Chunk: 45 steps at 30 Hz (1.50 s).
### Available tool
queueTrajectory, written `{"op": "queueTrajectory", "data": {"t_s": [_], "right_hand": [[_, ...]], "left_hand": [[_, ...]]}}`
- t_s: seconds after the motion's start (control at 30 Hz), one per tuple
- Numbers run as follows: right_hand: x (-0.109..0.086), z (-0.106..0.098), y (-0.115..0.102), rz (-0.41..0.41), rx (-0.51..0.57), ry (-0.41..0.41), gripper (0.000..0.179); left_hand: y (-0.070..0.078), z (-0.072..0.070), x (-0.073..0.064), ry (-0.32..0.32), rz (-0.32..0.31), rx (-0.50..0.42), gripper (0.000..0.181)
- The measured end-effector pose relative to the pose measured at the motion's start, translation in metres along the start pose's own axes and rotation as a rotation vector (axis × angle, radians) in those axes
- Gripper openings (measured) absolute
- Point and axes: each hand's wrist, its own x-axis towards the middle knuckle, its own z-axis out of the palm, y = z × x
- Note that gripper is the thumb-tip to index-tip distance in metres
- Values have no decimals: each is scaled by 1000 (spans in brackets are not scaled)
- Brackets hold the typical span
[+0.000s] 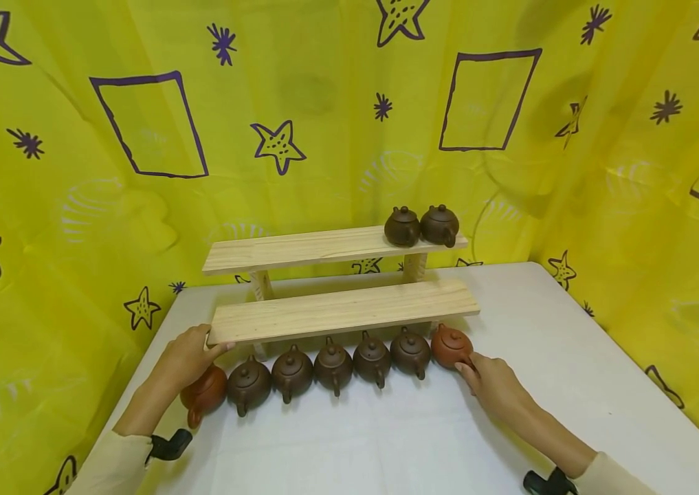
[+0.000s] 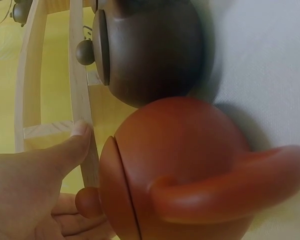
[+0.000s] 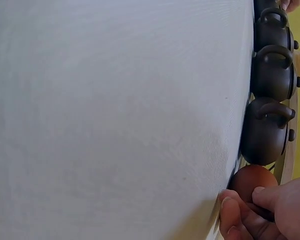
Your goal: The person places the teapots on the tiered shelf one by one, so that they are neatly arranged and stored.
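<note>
A row of small clay teapots stands on the white table in front of a two-tier wooden shelf. My right hand (image 1: 499, 386) pinches the handle of the reddish-brown teapot (image 1: 450, 345) at the row's right end. At the left end, my left hand (image 1: 183, 359) grips the corner of the lower shelf board (image 1: 343, 311), its thumb on the front edge. Just below that hand sits another reddish-brown teapot (image 2: 185, 145), handle towards me. Between the two reddish ones stand several dark brown teapots (image 1: 333, 366), lids on, most handles facing the front.
Two dark teapots, one (image 1: 401, 227) beside the other (image 1: 440, 224), stand at the right of the upper shelf board (image 1: 300, 249). A yellow patterned curtain (image 1: 324, 82) hangs behind and at the sides. White tabletop (image 1: 337, 460) stretches in front of the row.
</note>
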Motion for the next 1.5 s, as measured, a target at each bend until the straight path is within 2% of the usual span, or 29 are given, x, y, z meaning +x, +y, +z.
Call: {"op": "queueTrajectory", "data": {"t_s": [0.47, 0.73, 0.97, 1.17, 1.5], "right_hand": [[-7, -9, -4, -19, 26, -17, 31], [-5, -18, -11, -78, -7, -4, 29], [-5, -27, -23, -103, 7, -22, 27], [4, -35, -38, -130, 20, -17, 26], [31, -43, -61, -190, 44, 37, 23]], "left_hand": [[-1, 0, 1, 14, 9, 8, 63], [0, -1, 1, 11, 12, 5, 64], [-1, -1, 1, 16, 12, 8, 63], [-2, -1, 1, 19, 12, 11, 56], [-1, 1, 1, -3, -3, -8, 67]]}}
